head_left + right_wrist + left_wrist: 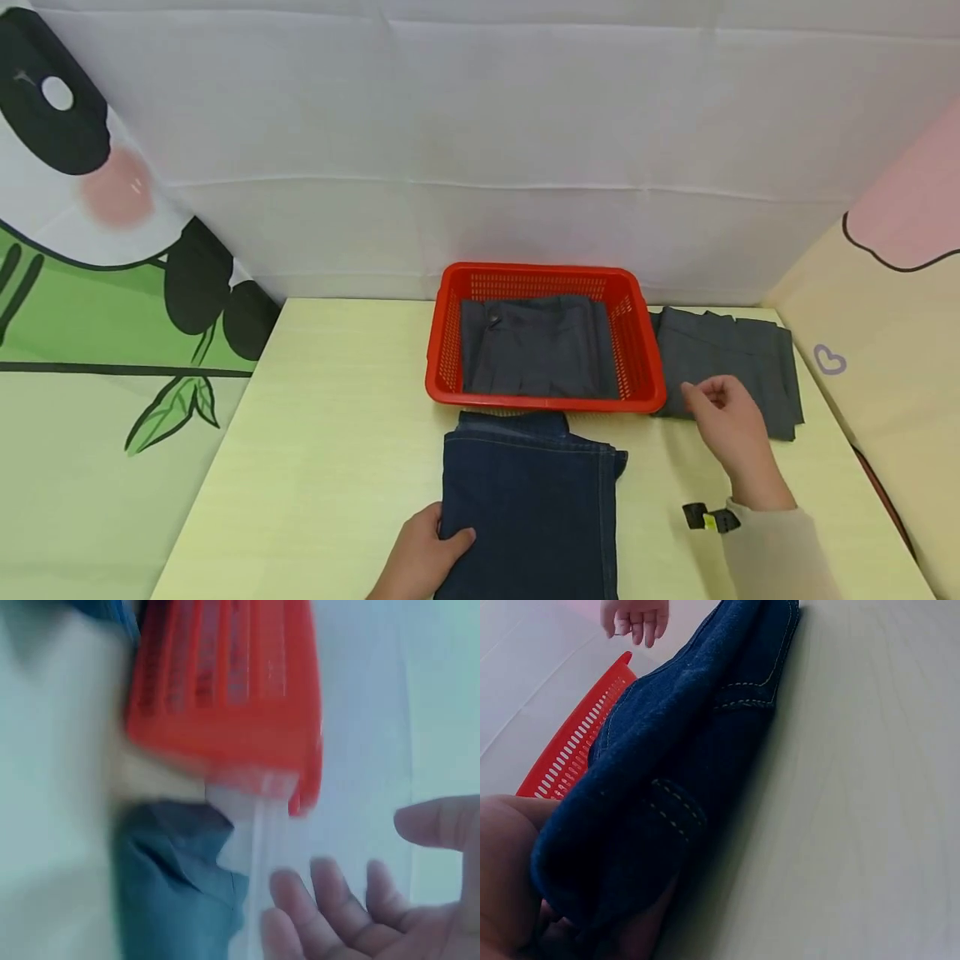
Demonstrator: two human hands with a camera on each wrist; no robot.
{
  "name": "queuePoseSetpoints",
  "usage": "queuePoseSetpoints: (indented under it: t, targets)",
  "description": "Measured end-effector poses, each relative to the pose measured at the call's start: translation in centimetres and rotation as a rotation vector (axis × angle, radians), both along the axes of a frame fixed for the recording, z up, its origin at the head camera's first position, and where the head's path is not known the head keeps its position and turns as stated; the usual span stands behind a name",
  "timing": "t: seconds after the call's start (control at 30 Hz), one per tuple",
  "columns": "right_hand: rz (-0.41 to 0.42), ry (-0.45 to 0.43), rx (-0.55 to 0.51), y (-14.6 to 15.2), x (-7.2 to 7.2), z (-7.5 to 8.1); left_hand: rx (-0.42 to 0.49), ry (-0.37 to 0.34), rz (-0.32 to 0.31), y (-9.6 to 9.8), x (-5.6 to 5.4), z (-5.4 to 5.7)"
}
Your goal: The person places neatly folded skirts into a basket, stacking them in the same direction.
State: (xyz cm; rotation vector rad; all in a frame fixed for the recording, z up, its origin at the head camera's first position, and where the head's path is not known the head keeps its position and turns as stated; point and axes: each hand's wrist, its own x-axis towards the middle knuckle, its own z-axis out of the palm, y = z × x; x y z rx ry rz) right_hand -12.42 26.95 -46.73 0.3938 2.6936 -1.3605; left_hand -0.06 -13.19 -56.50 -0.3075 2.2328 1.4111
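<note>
Folded dark blue jeans lie on the table in front of the basket. My left hand grips their left edge, thumb on top and the other fingers under the cloth. The left wrist view shows the thick denim fold within that grip. Over the folded grey garment on the right hovers my right hand, fingers loosely bent and holding nothing. In the right wrist view the thumb and fingers stand apart. Another folded grey garment lies inside the red basket.
The pale yellow table ends at a white cloth backdrop behind the basket. Printed panels stand at the left and right sides. The grey garment on the right sits close against the basket's right side.
</note>
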Motion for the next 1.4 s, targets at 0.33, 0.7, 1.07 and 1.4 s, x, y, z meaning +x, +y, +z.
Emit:
queuePoseSetpoints:
  t: [0.33, 0.7, 1.07, 1.4]
  targets:
    - [0.015, -0.143, -0.117, -3.8, 5.8, -3.7, 0.033, 0.017, 0.011, 0.1, 0.0, -0.3]
    - [0.110, -0.278, -0.059, -7.4, 8.1, -6.0, 0.000, 0.001, 0.015, 0.1, 0.2, 0.1]
    - [0.185, -0.382, -0.669, -9.2, 9.7, -7.7, -0.021, -0.005, 0.012, 0.2, 0.1, -0.1]
    - [0.282, -0.467, -0.894, -9.9, 9.8, -9.2, 0.018, -0.003, 0.008, 0.2, -0.1, -0.5]
